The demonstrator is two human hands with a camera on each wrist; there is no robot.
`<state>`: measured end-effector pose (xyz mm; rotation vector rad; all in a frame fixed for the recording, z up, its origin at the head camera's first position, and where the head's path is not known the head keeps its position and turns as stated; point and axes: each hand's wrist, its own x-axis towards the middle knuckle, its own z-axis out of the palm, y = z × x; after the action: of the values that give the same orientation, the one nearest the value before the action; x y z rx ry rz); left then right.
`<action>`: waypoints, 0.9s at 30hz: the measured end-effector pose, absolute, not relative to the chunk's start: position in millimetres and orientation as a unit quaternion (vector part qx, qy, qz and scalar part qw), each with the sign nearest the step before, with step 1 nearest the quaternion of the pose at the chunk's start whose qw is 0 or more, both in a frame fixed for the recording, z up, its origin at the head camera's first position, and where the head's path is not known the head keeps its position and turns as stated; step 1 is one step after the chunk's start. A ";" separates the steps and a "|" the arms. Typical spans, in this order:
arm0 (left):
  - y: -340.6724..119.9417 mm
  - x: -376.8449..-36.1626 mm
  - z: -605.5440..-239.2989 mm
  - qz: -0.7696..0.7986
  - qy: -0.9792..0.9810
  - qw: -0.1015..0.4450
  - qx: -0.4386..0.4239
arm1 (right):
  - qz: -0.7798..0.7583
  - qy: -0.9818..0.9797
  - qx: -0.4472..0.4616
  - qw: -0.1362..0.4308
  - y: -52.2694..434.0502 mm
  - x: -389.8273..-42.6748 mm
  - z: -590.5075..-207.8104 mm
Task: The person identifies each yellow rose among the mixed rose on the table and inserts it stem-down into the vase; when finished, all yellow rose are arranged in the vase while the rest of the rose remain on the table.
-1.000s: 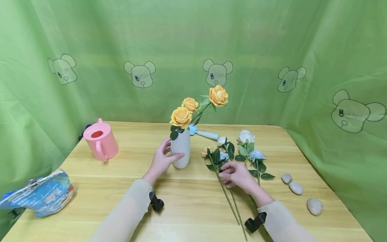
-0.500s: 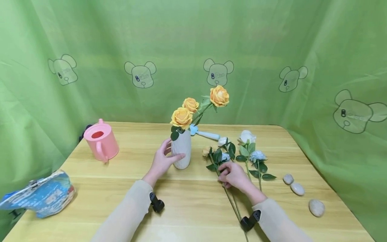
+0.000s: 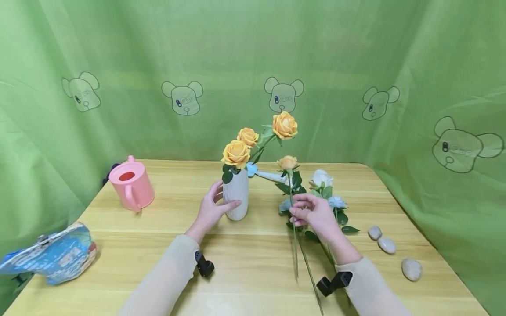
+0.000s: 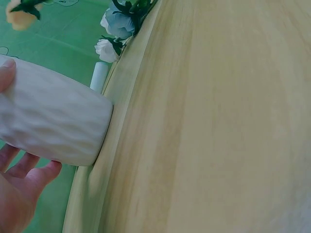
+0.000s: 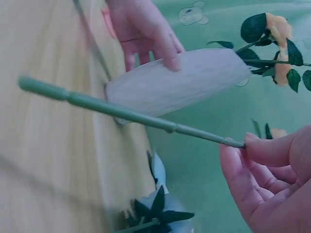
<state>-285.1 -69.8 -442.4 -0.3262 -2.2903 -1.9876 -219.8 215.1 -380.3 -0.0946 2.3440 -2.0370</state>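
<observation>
Nearest to us on the worktop [image 3: 245, 281], at the near left edge, lies a blue printed bag [image 3: 51, 256], and at the near right sit three pale stones [image 3: 387, 245] in a loose row. Our right hand [image 3: 314, 215] is raised just above the worktop, its grip pinching the green stem of an orange rose [image 3: 287, 163] between thumb and fingertips [image 5: 255, 145]; the stem hangs down toward us, its lower end free, and the bloom stands upright above the hand. Just behind and right of that hand lie white and pale blue roses [image 3: 328, 193] on the worktop, with one long stem running toward the near edge. Our left hand [image 3: 211, 208] wraps the white vase [image 3: 237, 197], thumb on the near side, fingers curled round its left side; the vase stands upright at the middle of the worktop and holds three orange roses [image 3: 253, 138]. Farther left stands a pink watering can [image 3: 131, 183]. Behind the vase lies a pale blue tool [image 3: 269, 175]. A green curtain [image 3: 356, 52] printed with bears closes the far side.
</observation>
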 end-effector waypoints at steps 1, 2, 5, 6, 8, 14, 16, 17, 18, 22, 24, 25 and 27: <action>-69.8 -285.0 -442.6 -0.652 -0.749 0.045 -0.107 | -0.661 0.749 -0.032 0.011 215.0 -220.0 -378.1; -69.8 -285.0 -442.7 -0.653 -0.748 0.045 -0.107 | -0.668 0.744 -0.031 0.003 214.8 -220.4 -375.9; -70.3 -284.7 -442.9 -0.656 -0.746 0.044 -0.108 | -0.690 0.722 -0.038 -0.023 212.5 -220.2 -367.0; -70.4 -284.6 -442.9 -0.656 -0.746 0.044 -0.108 | -0.700 0.712 -0.040 -0.034 211.2 -220.0 -363.5; -70.5 -284.4 -442.6 -0.655 -0.747 0.043 -0.107 | -0.729 0.680 -0.047 -0.060 207.6 -219.3 -355.8; -69.8 -284.4 -441.3 -0.651 -0.750 0.042 -0.105 | -0.815 0.553 -0.070 -0.159 188.1 -220.4 -329.6; -69.8 -284.9 -441.5 -0.650 -0.752 0.042 -0.104 | -0.826 0.523 -0.076 -0.195 180.6 -223.1 -321.1; -69.8 -285.1 -441.7 -0.650 -0.752 0.042 -0.103 | -0.829 0.512 -0.079 -0.210 177.2 -225.1 -317.2; -69.7 -285.4 -441.9 -0.650 -0.752 0.041 -0.102 | -0.831 0.502 -0.083 -0.224 173.9 -227.4 -313.6; -70.0 -285.8 -442.3 -0.651 -0.751 0.041 -0.099 | -0.839 0.466 -0.089 -0.267 161.7 -239.3 -301.7; -70.1 -285.4 -442.2 -0.650 -0.752 0.041 -0.098 | -0.841 0.453 -0.086 -0.284 156.7 -245.3 -298.0; -70.2 -285.2 -442.1 -0.650 -0.752 0.041 -0.099 | -0.841 0.447 -0.084 -0.292 154.6 -248.0 -296.8; -70.4 -284.7 -441.8 -0.650 -0.753 0.041 -0.100 | -0.844 0.433 -0.082 -0.307 150.7 -252.9 -295.0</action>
<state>-284.7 -70.4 -441.8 -0.3069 -2.3045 -1.9890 -252.9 150.7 -295.0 -0.3235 1.7130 -3.3377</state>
